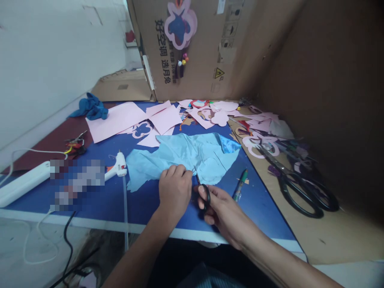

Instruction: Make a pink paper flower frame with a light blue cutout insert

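Observation:
My left hand is closed, pinching the near edge of a crumpled light blue paper sheet that lies on the blue table top. Just to its right, my right hand grips small black-handled scissors, thumb through one loop. The blades point up and away, their tips at the paper's edge beside my left fingers. Faint curved outlines are drawn on the blue paper.
A white glue gun lies left of the paper, a power strip further left. A green pen lies to the right. Large black scissors rest on cardboard. Pink sheets and cut-outs cover the back. A blue cloth sits far left.

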A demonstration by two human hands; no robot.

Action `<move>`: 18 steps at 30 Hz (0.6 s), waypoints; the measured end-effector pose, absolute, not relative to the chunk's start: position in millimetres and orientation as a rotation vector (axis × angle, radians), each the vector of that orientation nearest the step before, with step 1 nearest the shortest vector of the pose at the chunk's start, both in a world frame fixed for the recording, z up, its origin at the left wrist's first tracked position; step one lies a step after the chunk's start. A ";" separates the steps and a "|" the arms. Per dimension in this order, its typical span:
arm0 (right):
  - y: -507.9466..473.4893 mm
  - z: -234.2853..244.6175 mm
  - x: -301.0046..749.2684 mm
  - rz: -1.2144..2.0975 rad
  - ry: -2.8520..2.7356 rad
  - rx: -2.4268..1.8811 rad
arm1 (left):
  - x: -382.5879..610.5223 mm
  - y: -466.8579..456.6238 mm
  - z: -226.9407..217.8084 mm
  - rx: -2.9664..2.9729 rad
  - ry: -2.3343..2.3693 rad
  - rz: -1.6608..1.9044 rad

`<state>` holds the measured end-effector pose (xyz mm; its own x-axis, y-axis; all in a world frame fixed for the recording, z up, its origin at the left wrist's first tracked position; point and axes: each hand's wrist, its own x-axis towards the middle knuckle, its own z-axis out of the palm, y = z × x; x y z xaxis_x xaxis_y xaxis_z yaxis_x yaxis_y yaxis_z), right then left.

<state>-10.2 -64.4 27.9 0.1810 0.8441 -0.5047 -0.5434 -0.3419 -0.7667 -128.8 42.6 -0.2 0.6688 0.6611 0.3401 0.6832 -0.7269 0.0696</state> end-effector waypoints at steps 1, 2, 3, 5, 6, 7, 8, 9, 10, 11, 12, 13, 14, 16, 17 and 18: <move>-64.9 27.9 -10.1 1.484 -0.330 -1.247 | -128.9 42.6 -0.3 -2.814 -1.135 -0.536; -65.4 28.0 -9.7 1.496 -0.321 -1.237 | -128.9 42.6 -0.2 -2.816 -1.140 -0.537; -65.8 28.3 -9.4 1.507 -0.311 -1.224 | -129.0 42.5 -0.1 -2.818 -1.146 -0.537; -65.7 29.0 -8.6 1.521 -0.287 -1.198 | -128.9 42.3 0.4 -2.821 -1.156 -0.539; -65.2 29.4 -8.3 1.523 -0.276 -1.187 | -128.8 42.2 0.7 -2.822 -1.159 -0.542; -64.5 29.7 -8.2 1.522 -0.267 -1.178 | -128.8 42.0 1.0 -2.823 -1.160 -0.546; -63.7 30.0 -8.1 1.520 -0.259 -1.171 | -128.9 41.8 1.3 -2.823 -1.160 -0.550; -62.8 30.3 -8.2 1.519 -0.254 -1.164 | -129.0 41.5 1.6 -2.825 -1.158 -0.556; -62.0 30.5 -8.4 1.516 -0.251 -1.159 | -129.3 41.3 1.9 -2.826 -1.156 -0.565; -61.2 30.8 -8.6 1.512 -0.249 -1.156 | -129.5 41.0 2.0 -2.827 -1.152 -0.575; -60.5 31.0 -8.9 1.507 -0.248 -1.154 | -129.9 40.8 2.1 -2.827 -1.147 -0.587; -59.8 31.1 -9.2 1.503 -0.247 -1.154 | -130.2 40.5 2.1 -2.828 -1.144 -0.599; -59.1 31.1 -9.4 1.499 -0.247 -1.153 | -130.5 40.4 1.9 -2.828 -1.140 -0.610; -57.7 30.7 -9.4 1.488 -0.249 -1.151 | -131.0 40.1 1.5 -2.824 -1.136 -0.629; -56.9 30.2 -9.2 1.483 -0.251 -1.149 | -131.2 40.0 1.2 -2.821 -1.135 -0.636; -56.2 29.7 -8.8 1.481 -0.253 -1.149 | -131.3 39.9 0.9 -2.818 -1.132 -0.644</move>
